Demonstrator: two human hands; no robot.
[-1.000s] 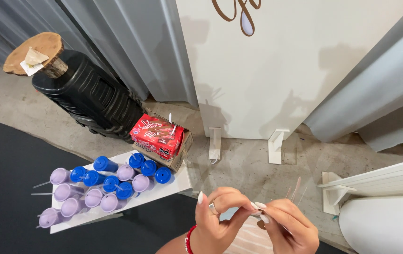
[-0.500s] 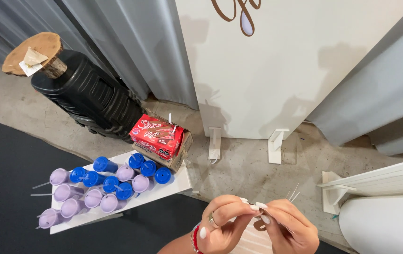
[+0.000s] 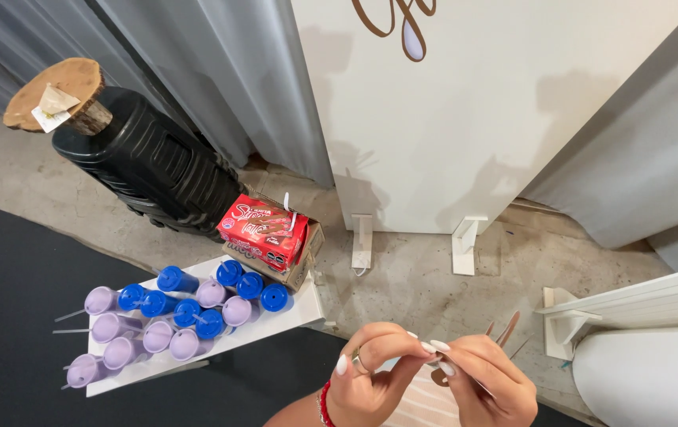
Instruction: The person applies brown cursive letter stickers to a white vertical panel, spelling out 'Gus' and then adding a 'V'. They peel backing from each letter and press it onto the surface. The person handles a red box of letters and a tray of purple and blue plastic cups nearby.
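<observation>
1. White-tipped fingers of the left hand [image 3: 370,372] and right hand [image 3: 489,383] meet at the bottom edge of the view, fingertips pinched together on a small thin item [image 3: 436,360] between them.
2. That item is mostly hidden by the fingers; it may be a slim stick or strip, but the view is too poor to tell.
3. Both hands are curled shut around it, thumbs and forefingers touching; the left one wears a ring and a red band [image 3: 324,405] at the wrist.
4. Thin sticks [image 3: 506,330] poke up just behind the right hand.
5. On the dark counter [image 3: 15,316] a white tray [image 3: 299,310] sits near its far edge, left of the hands and apart from them.
6. The tray holds blue cups [image 3: 253,286] along its far side and lilac cups [image 3: 125,341] nearer, several with sticks pointing out to the left.
7. A red box [image 3: 264,231] rests on a cardboard box just beyond the tray's far right corner.
8. A black bin [image 3: 149,166] lies tilted on the concrete floor beyond, a wood slice [image 3: 54,91] at its upper end.
9. A white panel [image 3: 481,103] stands on small feet against grey curtains [image 3: 220,71].
</observation>
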